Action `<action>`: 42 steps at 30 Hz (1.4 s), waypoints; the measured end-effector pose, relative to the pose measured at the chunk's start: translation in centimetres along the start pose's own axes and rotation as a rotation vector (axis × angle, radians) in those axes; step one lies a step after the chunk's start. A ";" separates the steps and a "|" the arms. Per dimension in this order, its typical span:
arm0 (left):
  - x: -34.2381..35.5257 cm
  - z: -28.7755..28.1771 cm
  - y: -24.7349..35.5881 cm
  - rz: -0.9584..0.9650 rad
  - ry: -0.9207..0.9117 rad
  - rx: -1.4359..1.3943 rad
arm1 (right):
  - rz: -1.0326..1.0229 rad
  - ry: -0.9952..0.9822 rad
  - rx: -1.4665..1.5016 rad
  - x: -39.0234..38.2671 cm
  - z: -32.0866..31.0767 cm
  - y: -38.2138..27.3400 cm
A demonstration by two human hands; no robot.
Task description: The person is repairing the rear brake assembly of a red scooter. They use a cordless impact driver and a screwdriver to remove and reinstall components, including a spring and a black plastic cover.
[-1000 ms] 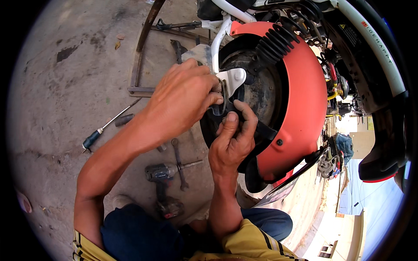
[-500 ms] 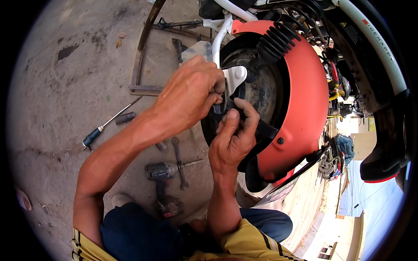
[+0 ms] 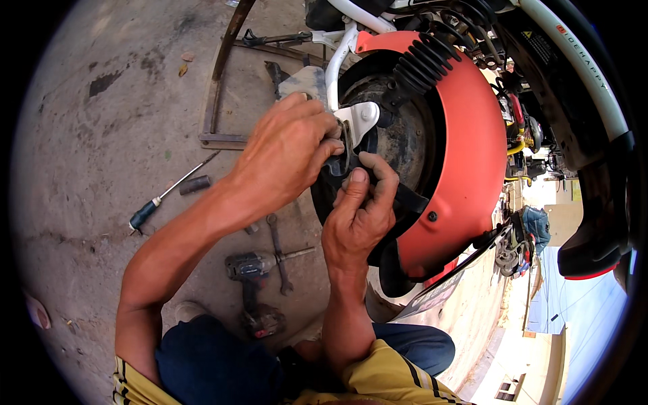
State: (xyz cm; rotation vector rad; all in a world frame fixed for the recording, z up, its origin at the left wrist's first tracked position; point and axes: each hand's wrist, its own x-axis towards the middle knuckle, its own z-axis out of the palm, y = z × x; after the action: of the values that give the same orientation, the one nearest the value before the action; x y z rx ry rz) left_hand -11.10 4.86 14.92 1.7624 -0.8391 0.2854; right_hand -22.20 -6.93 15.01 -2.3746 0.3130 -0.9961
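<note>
At the wheel of a vehicle, my left hand (image 3: 290, 152) is closed around parts at the white metal bracket (image 3: 361, 120), its fingertips pressed beside a thin metal edge. Just below, my right hand (image 3: 359, 219) grips a black curved part (image 3: 410, 196) between thumb and fingers; the part's inner end is partly hidden by the fingers. Behind both hands are the dark wheel (image 3: 405, 145) and a red-orange fender (image 3: 472, 148). A black coil shock absorber (image 3: 422, 64) meets the bracket area from the upper right.
On the concrete ground lie a screwdriver (image 3: 144, 213), a dark cylinder (image 3: 194, 185), a wrench (image 3: 279, 263) and a cordless impact driver (image 3: 246, 266). A rusty metal frame (image 3: 223, 142) stands behind my left hand. The vehicle's white tube (image 3: 587, 88) arcs along the right.
Both hands stay at the bracket with much the same grip; my fingers and the black part in my right hand have shifted only very slightly.
</note>
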 end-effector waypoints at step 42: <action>0.1 -0.8 0.6 -0.010 -0.059 0.048 | 0.016 0.016 0.003 0.1 0.1 -0.4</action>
State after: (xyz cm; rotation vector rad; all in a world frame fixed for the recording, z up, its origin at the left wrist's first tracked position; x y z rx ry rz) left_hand -11.24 5.43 15.72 1.8267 -0.8714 0.2492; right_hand -22.05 -6.63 15.23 -2.3593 0.3360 -1.0075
